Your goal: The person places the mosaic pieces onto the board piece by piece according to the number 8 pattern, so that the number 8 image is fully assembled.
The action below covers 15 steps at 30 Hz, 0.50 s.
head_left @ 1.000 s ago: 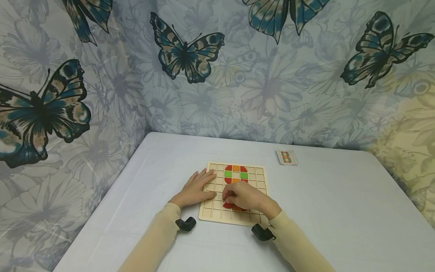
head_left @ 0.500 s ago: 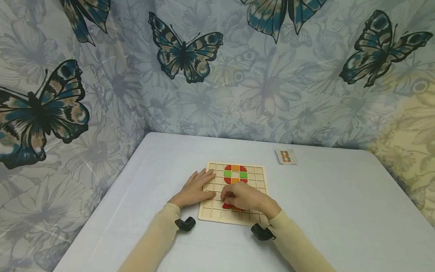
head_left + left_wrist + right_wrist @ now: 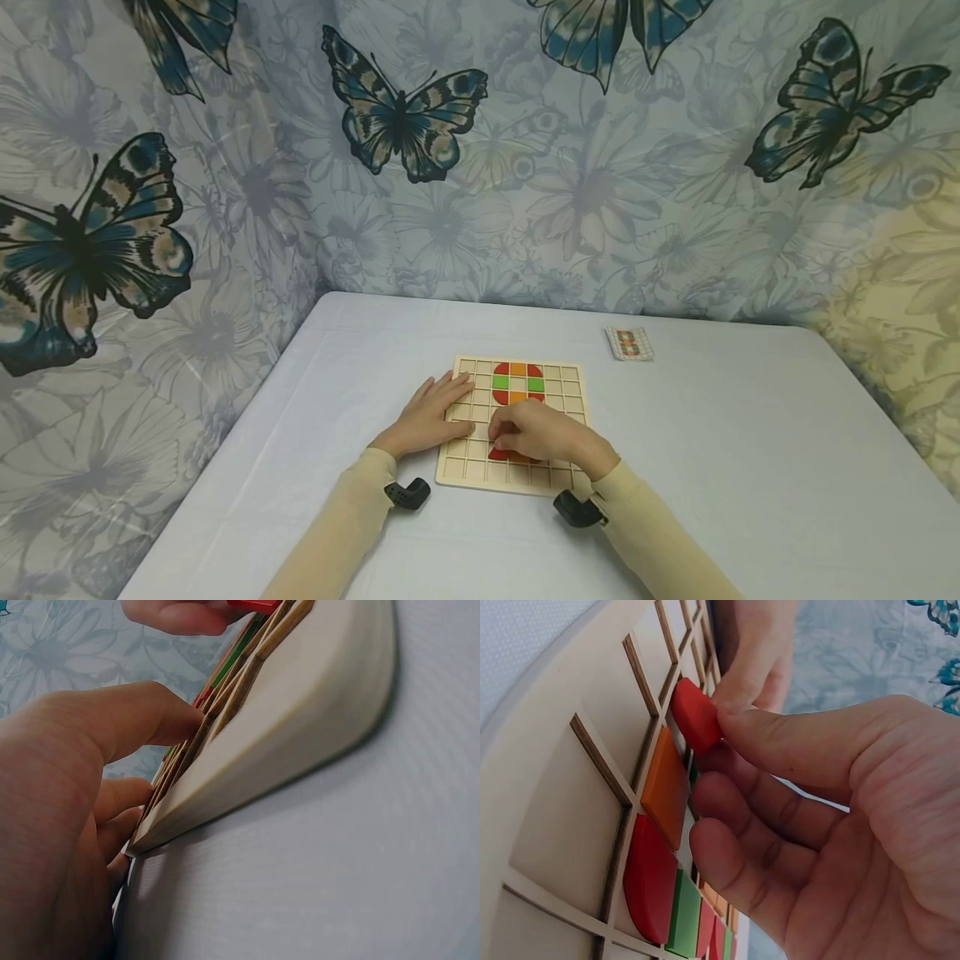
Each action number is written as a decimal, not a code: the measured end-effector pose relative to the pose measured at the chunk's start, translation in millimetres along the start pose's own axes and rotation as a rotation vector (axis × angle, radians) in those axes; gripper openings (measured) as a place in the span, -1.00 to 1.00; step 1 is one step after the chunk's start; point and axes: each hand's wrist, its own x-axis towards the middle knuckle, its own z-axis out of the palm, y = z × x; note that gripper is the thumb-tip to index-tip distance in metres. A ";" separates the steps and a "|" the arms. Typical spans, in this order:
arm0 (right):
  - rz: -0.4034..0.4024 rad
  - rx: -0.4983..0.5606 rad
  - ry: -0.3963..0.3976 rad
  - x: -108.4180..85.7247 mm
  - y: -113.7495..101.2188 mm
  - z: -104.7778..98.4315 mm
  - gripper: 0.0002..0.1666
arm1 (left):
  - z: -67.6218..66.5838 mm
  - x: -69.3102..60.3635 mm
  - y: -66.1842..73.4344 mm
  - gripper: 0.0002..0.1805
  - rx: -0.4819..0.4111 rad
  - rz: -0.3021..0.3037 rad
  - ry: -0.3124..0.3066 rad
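A wooden grid board (image 3: 468, 471) lies on the table. My left hand (image 3: 427, 417) rests on its left side with fingers spread, and the thumb touches the grid in the left wrist view. My right hand (image 3: 543, 432) is over the board's lower half. Its thumb and index finger pinch a red tile (image 3: 696, 716) with a rounded corner, tilted at a grid cell. Beside it in the right wrist view sit an orange tile (image 3: 666, 787), another red tile (image 3: 649, 881) and a green tile (image 3: 682, 915). The right hand hides some of the cells in the head view.
Near the top of the board, red, orange and green tiles (image 3: 536, 384) form a ring. A small patterned card stack (image 3: 630, 343) lies at the back right of the white table (image 3: 750, 433). A butterfly-patterned cloth wall (image 3: 480, 242) stands behind the table.
The right fingers shift slightly at the red tile. My left hand stays in place on the board. The head view has moved a little.
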 end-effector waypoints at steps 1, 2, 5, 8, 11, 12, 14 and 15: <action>-0.004 0.000 0.000 0.3 0.3 0.1 -0.91 | 0.0 -0.1 0.0 -0.19 0.002 0.000 -0.001; -0.009 0.001 -0.001 0.4 0.6 0.2 -0.91 | 0.0 -0.2 0.1 -0.19 0.004 -0.001 -0.002; -0.021 0.003 -0.005 0.4 0.8 -0.2 -0.92 | -0.3 -0.6 0.4 -0.20 -0.002 0.001 -0.002; -0.024 0.014 -0.015 -1.4 -0.4 -2.3 -0.93 | -0.6 -0.9 0.6 -0.20 -0.006 0.006 0.001; -0.008 0.034 -0.023 -3.6 -1.7 -4.1 -0.94 | -0.9 -0.9 0.7 -0.20 -0.005 0.010 0.002; -0.001 0.045 -0.025 -4.2 -2.1 -4.5 -0.94 | -1.1 -1.0 0.7 -0.20 -0.005 0.009 0.000; 0.006 0.060 -0.026 -4.4 -2.4 -4.1 -0.94 | -1.4 -1.1 0.6 -0.20 -0.005 0.008 -0.004; 0.006 0.061 -0.025 -4.1 -2.5 -3.4 -0.93 | -1.4 -1.1 0.5 -0.20 -0.005 0.007 -0.004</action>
